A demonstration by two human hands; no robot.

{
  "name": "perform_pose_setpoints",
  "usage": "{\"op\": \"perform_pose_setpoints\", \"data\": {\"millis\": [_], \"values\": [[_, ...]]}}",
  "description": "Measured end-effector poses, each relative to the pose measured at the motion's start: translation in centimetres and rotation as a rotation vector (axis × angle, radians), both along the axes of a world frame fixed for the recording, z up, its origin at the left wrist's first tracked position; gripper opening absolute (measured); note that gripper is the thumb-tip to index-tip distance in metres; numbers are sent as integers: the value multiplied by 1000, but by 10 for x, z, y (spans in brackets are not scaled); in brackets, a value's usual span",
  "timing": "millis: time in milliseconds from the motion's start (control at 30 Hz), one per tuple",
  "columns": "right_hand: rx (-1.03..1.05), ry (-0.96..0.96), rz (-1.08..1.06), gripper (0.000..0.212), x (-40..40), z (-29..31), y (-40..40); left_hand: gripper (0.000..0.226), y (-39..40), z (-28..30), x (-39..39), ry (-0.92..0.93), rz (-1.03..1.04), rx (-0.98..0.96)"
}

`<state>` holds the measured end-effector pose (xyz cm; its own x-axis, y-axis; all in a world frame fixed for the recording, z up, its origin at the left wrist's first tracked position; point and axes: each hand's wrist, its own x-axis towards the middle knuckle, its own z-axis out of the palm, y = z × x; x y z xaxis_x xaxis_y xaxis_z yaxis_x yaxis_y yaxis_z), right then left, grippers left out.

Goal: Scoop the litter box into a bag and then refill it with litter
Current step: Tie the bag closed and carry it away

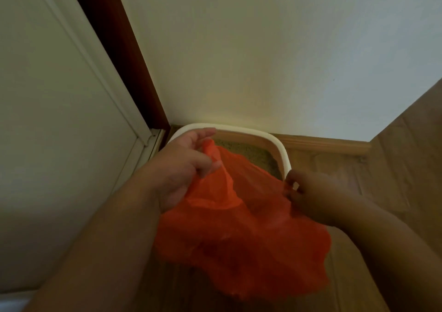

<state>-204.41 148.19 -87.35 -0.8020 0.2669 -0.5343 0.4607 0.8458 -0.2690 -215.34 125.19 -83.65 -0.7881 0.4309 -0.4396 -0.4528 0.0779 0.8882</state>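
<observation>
The left hand (181,168) pinches one edge of the orange plastic bag (241,235) between thumb and fingers; the right hand (311,196) grips the opposite edge with curled fingers. The bag hangs between them, low over the near part of the white-rimmed litter box (279,147), which sits on the wooden floor (394,168) against the wall (263,48). The step looks to be opening the bag. Pulling the two edges apart to find the mouth, then holding it wide beside the box, should keep scooped litter (251,153) from spilling.
</observation>
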Motion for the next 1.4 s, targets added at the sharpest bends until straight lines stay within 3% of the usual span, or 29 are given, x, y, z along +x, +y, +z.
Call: {"op": "perform_pose_setpoints", "data": {"millis": [167, 200, 333, 400, 433, 467, 533, 667, 800, 900, 967, 1100, 1200, 1267, 1367, 1400], "values": [[-78, 157, -150, 23, -9, 5, -7, 67, 2, -9, 6, -6, -124, -167], [-199, 181, -235, 23, -9, 8, -6, 61, 3, -8, 7, -10, -113, -173], [-1036, 265, -545, 24, -5, 34, -5, 46, 8, 3, 7, -30, -5, -43], [-1265, 273, -548, 33, -1, 47, -9, 54, 6, 5, 8, -15, -30, -12], [-1282, 265, -518, 42, 0, 49, -11, 60, 6, 4, 9, 9, -57, -26], [-1226, 258, -474, 55, 1, 47, -12, 66, 5, 3, 10, 34, -84, -43], [-911, 233, -362, 76, 3, 41, -16, 75, 4, 3, 14, 60, -123, -39], [-244, 13, -13, 81, 5, 38, -22, 74, 3, 5, 19, 155, -124, -17], [69, -287, 127, 55, 7, 20, -21, 37, 4, 6, 21, 238, -127, -70], [118, -312, 175, 38, 6, 23, -19, 27, 6, 5, 21, 412, -133, -266], [-94, -227, 27, 27, 2, 28, -18, 21, 8, 2, 21, 478, -169, -339], [-398, 109, -226, 22, -1, 33, -15, 32, 15, -9, 20, 634, -214, -555], [-944, 186, -480, 12, -2, 39, -17, 46, 15, 2, 33, 772, -242, -505], [-1189, 189, -542, 29, -3, 44, -17, 53, 21, 1, 40, 652, -257, -358], [-1427, 194, -542, 42, -3, 53, -20, 36, 8, -23, 42, 564, -515, -370], [-1478, 191, -532, 46, -3, 54, -20, 45, 8, -23, 38, 519, -588, -355]]}}
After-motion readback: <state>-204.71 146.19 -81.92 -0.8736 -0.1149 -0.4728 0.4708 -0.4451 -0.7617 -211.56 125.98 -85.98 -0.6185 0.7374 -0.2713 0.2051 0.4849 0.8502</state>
